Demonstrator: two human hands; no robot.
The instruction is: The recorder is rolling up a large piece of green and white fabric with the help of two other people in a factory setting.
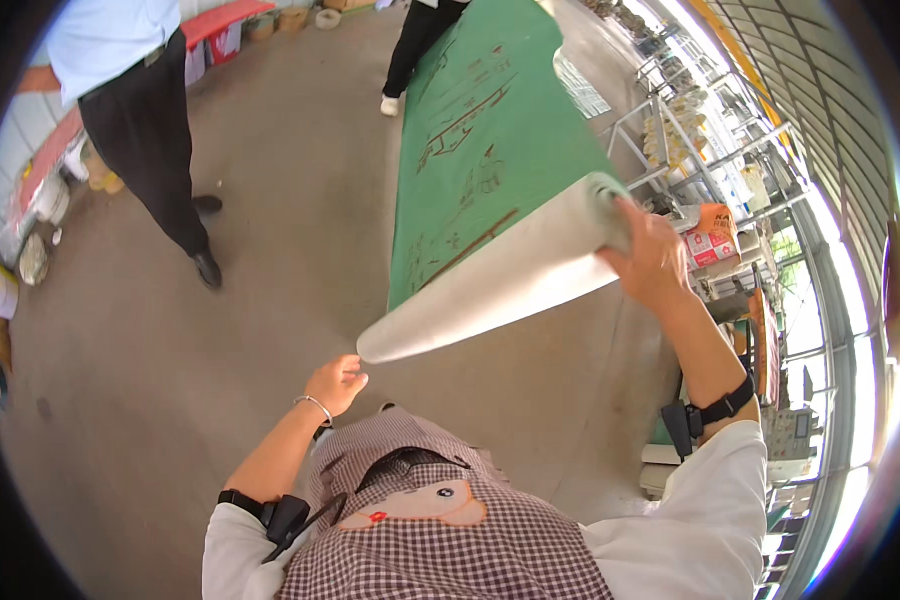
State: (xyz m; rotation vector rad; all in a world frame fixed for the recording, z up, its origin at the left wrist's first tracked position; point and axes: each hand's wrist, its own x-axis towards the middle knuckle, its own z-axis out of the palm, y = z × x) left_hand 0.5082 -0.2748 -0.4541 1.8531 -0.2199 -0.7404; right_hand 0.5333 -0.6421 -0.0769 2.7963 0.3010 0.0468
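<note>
Nearest to the camera is the person's own body in a checked brown and white apron [440,540] with a small cartoon patch. The left hand [336,383] is low, just under the near end of the long roll of sheet material, white outside and green inside [490,285]. Its fingers are curled loosely together and seem only to touch, or almost touch, the roll's end; I cannot tell if they hold it. The right hand [650,255] is higher, with its fingers wrapped over the far end of the roll and pressed on it.

The roll hangs in the air above the grey concrete floor [270,250], and its unrolled green part runs away along the floor. It looks soft and flexible, long and probably rather heavy, so it likely sags without support at both ends.

Farther away stand a person in dark trousers [150,150] and metal racks [690,140] at the right edge of the floor.
</note>
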